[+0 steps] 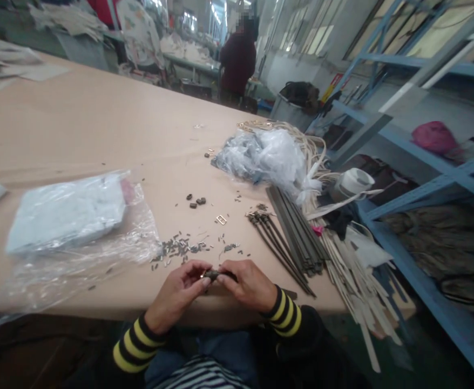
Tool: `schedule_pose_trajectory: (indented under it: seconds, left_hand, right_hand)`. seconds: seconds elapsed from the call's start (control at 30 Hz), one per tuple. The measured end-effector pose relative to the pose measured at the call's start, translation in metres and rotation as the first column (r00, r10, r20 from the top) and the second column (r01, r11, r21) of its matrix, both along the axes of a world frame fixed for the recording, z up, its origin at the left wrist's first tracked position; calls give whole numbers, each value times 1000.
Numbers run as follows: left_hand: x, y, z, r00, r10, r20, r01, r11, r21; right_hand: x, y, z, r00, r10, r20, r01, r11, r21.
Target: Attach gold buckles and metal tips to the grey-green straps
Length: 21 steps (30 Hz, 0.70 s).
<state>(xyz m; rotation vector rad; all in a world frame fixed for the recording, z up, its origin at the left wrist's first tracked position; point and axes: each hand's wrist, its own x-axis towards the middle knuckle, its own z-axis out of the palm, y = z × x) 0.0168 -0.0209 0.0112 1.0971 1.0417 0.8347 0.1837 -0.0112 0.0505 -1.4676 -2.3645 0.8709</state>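
Observation:
Near the table's front edge, my left hand [180, 292] pinches the buckle end of a dark strap [211, 275]; a bit of gold metal shows at its tip. My right hand [247, 282] closes round the same strap just beside it, and much of the strap is hidden by my fingers. Beyond my hands lie many small dark metal pieces [180, 246] in a loose scatter. A gold rectangular buckle [221, 219] lies flat farther in. To the right rest several dark straps with fitted ends [275, 243] and a stack of flat dark strips [297, 237].
A clear plastic bag with a white bundle [70, 210] lies at left. Several dark chunky pieces [198, 202] sit mid-table. Crumpled plastic bags [265, 154] and pale cords [313, 146] crowd the right, near a blue metal shelf [415, 194]. A person [239, 59] stands beyond the table.

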Motion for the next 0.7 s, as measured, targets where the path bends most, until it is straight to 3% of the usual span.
schedule_pose_trajectory:
  seconds: [0.23, 0.4, 0.57, 0.7]
  left_hand:
    - [9, 0, -10, 998, 65, 2, -65, 996, 57]
    - [10, 7, -8, 997, 77, -1, -77, 996, 50]
    - [8, 11, -4, 989, 106, -100, -104, 994, 28]
    - [8, 9, -6, 978, 130, -161, -115, 988, 100]
  right_hand:
    - [12, 4, -16, 992, -60, -111, 48, 993, -112]
    - [13, 7, -15, 987, -95, -131, 76, 987, -140]
    - [29, 25, -15, 979, -185, -86, 180, 982, -59]
    - [51, 50, -16, 943, -331, 34, 326, 940, 105]
